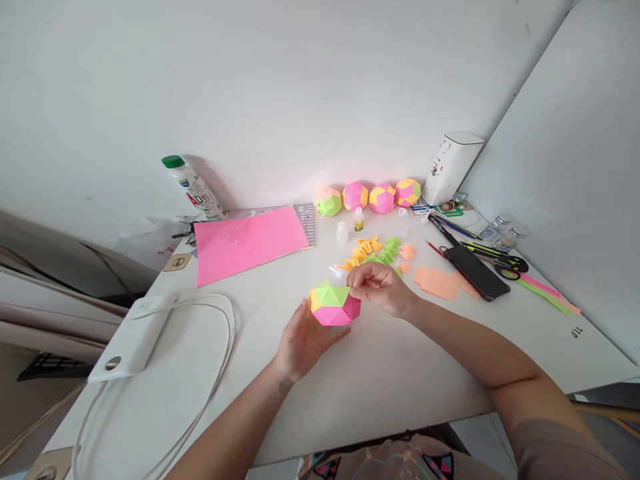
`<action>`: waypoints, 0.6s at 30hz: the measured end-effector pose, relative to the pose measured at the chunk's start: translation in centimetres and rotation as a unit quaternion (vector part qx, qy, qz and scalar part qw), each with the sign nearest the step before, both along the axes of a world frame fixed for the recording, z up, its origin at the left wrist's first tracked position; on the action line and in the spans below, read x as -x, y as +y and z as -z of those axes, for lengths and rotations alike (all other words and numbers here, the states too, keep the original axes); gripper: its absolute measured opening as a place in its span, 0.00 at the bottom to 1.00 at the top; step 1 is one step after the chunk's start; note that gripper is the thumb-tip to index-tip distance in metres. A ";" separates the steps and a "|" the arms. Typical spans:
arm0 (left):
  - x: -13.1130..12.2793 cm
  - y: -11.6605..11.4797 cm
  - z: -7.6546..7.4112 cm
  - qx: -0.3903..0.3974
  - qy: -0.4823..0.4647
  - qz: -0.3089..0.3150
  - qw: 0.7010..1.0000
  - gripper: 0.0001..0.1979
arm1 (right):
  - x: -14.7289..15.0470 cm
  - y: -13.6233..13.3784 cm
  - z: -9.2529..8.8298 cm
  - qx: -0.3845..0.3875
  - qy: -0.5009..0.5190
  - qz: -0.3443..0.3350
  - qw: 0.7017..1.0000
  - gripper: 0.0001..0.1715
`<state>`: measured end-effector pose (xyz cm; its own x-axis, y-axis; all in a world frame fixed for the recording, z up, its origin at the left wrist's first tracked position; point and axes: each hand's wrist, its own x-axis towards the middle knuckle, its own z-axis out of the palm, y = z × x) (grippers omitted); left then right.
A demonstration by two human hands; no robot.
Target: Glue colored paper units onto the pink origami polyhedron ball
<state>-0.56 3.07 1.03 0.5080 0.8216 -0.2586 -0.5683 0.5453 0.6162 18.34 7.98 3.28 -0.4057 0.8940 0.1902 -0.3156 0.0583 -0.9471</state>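
A part-built folded-paper ball (334, 312) in pink, green and yellow rests in my left hand (303, 339), which cups it from below and the left. My right hand (377, 287) pinches a green flap at the ball's upper right edge, thumb against fingertips. Just beyond the ball lie folded yellow paper pieces (364, 252), folded green pieces (384, 253) and a few folded peach pieces (407, 252). A small white nozzle cap (337, 270) is close behind the ball. Further back stand a clear plastic bottle (342, 233) and a small glue bottle (359, 220).
Several finished paper balls (355, 197) line the wall. Pink sheets (250, 240) lie at left, near a white bottle with green cap (195, 190) and a power strip (135, 333) with its cable. At right are peach paper (437, 283), a phone (477, 272), scissors (507, 270) and a white container (451, 167).
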 end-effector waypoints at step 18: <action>0.3 -0.2 0.6 -0.142 0.166 -0.121 0.968 0.31 | -0.7 0.2 0.4 0.070 -0.087 -0.088 0.990 0.26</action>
<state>-0.82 2.88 0.45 0.2199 0.9680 -0.1206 -0.4025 0.2027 0.8927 19.05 8.14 2.89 -0.5733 0.8191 -0.0174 -0.1401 -0.1189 -0.9830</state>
